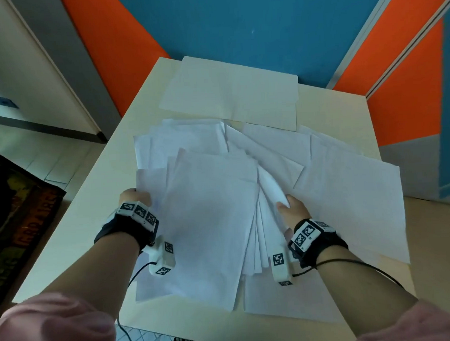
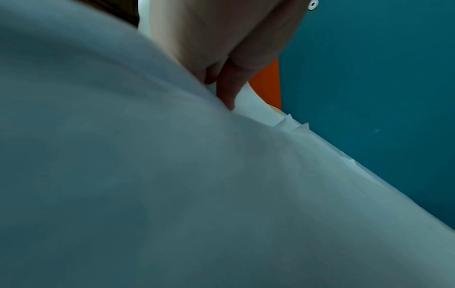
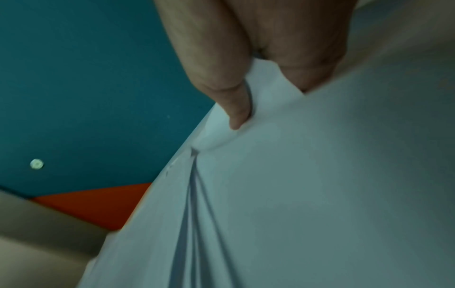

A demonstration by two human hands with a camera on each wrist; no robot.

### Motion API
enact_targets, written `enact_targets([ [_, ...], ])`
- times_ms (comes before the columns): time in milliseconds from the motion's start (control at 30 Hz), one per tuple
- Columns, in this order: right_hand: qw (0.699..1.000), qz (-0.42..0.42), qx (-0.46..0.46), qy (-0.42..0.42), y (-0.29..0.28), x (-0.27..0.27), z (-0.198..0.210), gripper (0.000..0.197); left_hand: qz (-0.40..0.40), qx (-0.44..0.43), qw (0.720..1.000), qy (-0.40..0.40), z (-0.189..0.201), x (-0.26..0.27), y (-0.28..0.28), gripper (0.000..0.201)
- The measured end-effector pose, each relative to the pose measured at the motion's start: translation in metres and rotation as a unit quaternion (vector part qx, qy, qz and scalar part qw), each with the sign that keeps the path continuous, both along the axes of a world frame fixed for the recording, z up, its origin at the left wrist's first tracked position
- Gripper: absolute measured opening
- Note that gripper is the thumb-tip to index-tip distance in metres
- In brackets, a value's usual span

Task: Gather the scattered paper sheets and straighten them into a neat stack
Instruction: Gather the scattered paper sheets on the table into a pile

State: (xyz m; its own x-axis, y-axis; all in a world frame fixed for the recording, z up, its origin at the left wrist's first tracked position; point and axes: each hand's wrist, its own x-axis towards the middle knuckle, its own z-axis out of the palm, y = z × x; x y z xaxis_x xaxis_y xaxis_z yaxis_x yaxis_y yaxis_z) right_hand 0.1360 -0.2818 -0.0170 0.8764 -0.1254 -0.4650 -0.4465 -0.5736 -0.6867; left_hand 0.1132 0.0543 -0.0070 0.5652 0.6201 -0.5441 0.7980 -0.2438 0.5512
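Two hands are set on one fanned bundle of paper sheets point(image 1: 211, 223) at table point(image 1: 91, 219) centre. Left hand point(image 1: 134, 198) at 9 o'clock grips its left edge, fingers curled under. Bundle's long axis runs 6 to 12. Right hand point(image 1: 292, 209) at 3 o'clock pinches the right edge. Loose sheets point(image 1: 356, 202) lie beyond at 3 o'clock, nearer the right hand.

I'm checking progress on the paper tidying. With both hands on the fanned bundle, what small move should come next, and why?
Probably draw the two hands together to square the bundle. The left hand grips the fanned sheets at their left edge, the right hand pinches their right side, and the edges still splay apart near the right wrist. Loose sheets remain on the table.
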Motion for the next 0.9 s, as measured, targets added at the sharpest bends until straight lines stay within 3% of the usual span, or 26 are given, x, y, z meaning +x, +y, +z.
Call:
enact_targets([
  [100,0.999,0.015,0.039,0.015,0.017,-0.005,0.000,0.014,-0.008,-0.018,1.000,-0.016,0.003,0.006,-0.013,0.032],
  [267,0.987,-0.049,-0.137,-0.067,-0.015,0.010,0.011,0.033,0.025,0.034,0.998,-0.045,0.003,0.007,-0.005,0.050],
  [333,0.966,-0.095,-0.240,-0.024,-0.045,0.010,0.013,0.036,-0.006,0.056,0.998,-0.024,-0.001,-0.002,-0.004,0.061],
  [433,0.945,-0.109,-0.298,0.081,-0.071,-0.003,0.010,0.047,-0.088,0.059,0.994,0.013,-0.009,-0.018,-0.013,0.063],
  [567,0.957,-0.034,-0.283,0.063,-0.053,-0.010,0.005,0.041,-0.136,0.066,0.988,0.027,-0.012,-0.018,-0.027,0.028],
  [800,0.971,0.098,-0.218,0.007,-0.033,-0.022,0.006,0.031,-0.107,0.063,0.992,0.000,-0.009,-0.004,-0.033,0.028],
  [900,0.988,0.031,-0.146,-0.038,-0.049,-0.031,0.010,0.028,-0.106,0.058,0.993,0.000,-0.009,-0.002,-0.032,0.029],
])
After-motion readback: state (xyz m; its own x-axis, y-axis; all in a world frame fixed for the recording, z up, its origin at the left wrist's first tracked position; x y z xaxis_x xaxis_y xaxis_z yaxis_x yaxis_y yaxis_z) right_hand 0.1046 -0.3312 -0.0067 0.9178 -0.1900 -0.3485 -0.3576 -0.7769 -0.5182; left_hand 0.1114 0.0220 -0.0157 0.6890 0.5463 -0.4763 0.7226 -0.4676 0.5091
